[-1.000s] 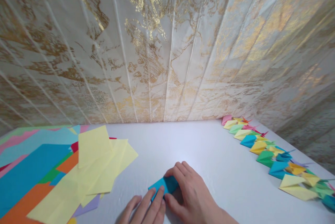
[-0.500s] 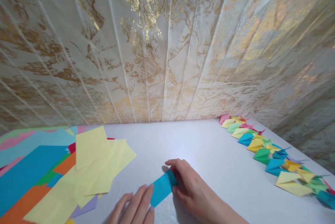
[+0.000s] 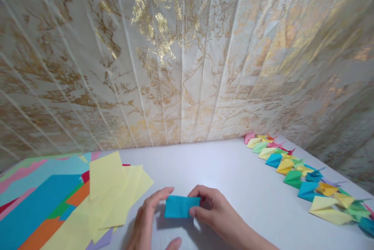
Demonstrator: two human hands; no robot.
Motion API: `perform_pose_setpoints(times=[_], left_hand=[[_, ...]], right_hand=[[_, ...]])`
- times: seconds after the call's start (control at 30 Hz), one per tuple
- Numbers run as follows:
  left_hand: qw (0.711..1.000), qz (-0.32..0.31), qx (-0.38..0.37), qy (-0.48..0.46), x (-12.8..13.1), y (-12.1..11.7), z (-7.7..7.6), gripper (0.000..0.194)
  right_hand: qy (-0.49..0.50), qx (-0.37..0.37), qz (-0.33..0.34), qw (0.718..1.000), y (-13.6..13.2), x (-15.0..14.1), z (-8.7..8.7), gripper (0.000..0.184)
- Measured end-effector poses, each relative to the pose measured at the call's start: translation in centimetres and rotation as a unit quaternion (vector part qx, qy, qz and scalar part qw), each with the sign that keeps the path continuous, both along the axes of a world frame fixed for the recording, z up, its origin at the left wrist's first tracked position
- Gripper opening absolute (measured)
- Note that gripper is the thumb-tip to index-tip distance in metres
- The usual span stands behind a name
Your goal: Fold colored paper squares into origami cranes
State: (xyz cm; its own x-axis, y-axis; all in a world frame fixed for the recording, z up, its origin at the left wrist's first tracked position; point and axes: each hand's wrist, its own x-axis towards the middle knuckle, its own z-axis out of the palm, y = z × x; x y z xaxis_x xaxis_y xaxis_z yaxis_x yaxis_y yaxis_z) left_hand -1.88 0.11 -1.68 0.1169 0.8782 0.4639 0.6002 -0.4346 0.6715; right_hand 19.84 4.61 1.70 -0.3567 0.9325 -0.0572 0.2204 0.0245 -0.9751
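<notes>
A small folded blue paper rectangle (image 3: 180, 206) is held just above the white table (image 3: 233, 176), low in the middle of the view. My left hand (image 3: 147, 222) pinches its left edge with the fingers curled over the top and the thumb below. My right hand (image 3: 214, 213) grips its right edge between thumb and fingers. The paper lies level, its long side running left to right.
Loose sheets of coloured paper (image 3: 37, 203), topped by pale yellow sheets (image 3: 111, 191), cover the table's left side. A row of several folded paper shapes (image 3: 304, 176) in many colours runs along the right edge. A white-and-gold patterned wall (image 3: 181, 55) rises behind the table.
The blue paper was pressed on the table under both hands, then tilted up at its right end. Now both hands hold it level by its two ends, off the table.
</notes>
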Motion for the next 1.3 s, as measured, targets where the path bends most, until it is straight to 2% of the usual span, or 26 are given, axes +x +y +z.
perform_pose_setpoints(times=[0.07, 0.1, 0.17, 0.23, 0.33, 0.47, 0.57, 0.67, 0.77, 0.9, 1.1, 1.2, 1.3], left_hand=[[0.988, 0.006, -0.071, -0.137, 0.4, 1.4, 1.7, 0.060], [0.976, -0.014, -0.105, -0.190, 0.6, 2.2, 2.5, 0.060], [0.944, -0.061, -0.189, -0.262, 1.2, 3.4, 3.9, 0.034], [0.911, -0.065, -0.232, -0.335, 1.7, 4.2, 4.4, 0.037], [0.873, -0.042, -0.258, -0.411, 2.2, 4.5, 3.6, 0.044], [0.857, -0.031, -0.284, -0.429, 1.7, 4.3, 2.3, 0.044], [0.844, -0.036, -0.311, -0.435, 1.3, 4.4, 2.2, 0.044], [0.840, -0.045, -0.326, -0.432, 1.2, 4.4, 2.3, 0.050], [0.836, -0.053, -0.327, -0.437, 1.2, 4.3, 2.5, 0.048], [0.830, -0.061, -0.312, -0.459, 1.5, 3.8, 3.0, 0.046], [0.813, -0.087, -0.316, -0.481, 1.9, 3.7, 2.5, 0.049], [0.809, -0.097, -0.331, -0.476, 1.8, 3.9, 2.1, 0.051], [0.798, -0.099, -0.340, -0.487, 1.9, 3.9, 2.1, 0.048]], right_hand=[[0.119, -0.062, 0.002, 0.991, 0.7, -0.4, 0.4, 0.023], [0.164, -0.083, 0.002, 0.983, 1.0, -0.5, 0.6, 0.031], [0.220, -0.100, -0.008, 0.970, 1.4, -0.9, 0.9, 0.042], [0.254, -0.093, -0.030, 0.962, 1.5, -1.3, 0.8, 0.048], [0.293, -0.072, -0.042, 0.952, 1.2, -2.0, -0.2, 0.051], [0.300, -0.062, 0.013, 0.952, 0.5, -2.2, -1.5, 0.047], [0.242, -0.004, 0.048, 0.969, 0.0, -1.9, -1.6, 0.054], [0.176, 0.044, 0.073, 0.981, -0.3, -1.4, -1.2, 0.039], [0.101, 0.082, 0.051, 0.990, -0.5, -1.2, -1.0, 0.023], [0.047, 0.137, -0.017, 0.989, -0.4, -1.1, -1.2, 0.014], [0.084, 0.188, -0.022, 0.978, 0.0, -1.1, -1.3, 0.016], [0.074, 0.232, -0.016, 0.970, 0.0, -1.2, -1.0, 0.019], [0.049, 0.242, -0.037, 0.968, -0.2, -1.2, -0.8, 0.019]])
